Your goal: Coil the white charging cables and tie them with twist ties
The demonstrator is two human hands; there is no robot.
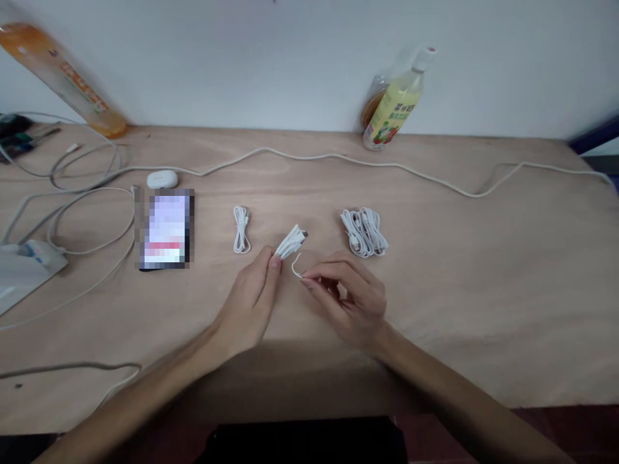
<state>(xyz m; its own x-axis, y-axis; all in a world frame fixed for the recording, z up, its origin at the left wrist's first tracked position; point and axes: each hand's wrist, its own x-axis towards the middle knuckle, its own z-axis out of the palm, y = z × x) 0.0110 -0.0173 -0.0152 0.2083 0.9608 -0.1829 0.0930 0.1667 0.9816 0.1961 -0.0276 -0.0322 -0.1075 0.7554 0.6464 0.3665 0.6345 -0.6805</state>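
Observation:
Folded white USB cable (291, 241) pokes up from my left hand (254, 293), whose thumb and fingers are closed around its lower end. A dark plug tip shows at the cable's upper right. Just right of it, my right hand (351, 293) pinches a short, curved white twist tie (296, 265) between thumb and forefinger. The tie is apart from the cable bundle. Left of my hands lies one tied white cable bundle (240, 230) on the wooden table (459, 277). Beyond my right hand sits a pile of coiled white cables (363, 232).
A phone (167, 230) with a blurred screen and a white earbud case (162, 179) lie to the left. Loose cords (87, 187) tangle at far left, and one long cord (333, 156) crosses the back. An orange bottle (72, 84) and a yellow bottle (395, 106) stand by the wall.

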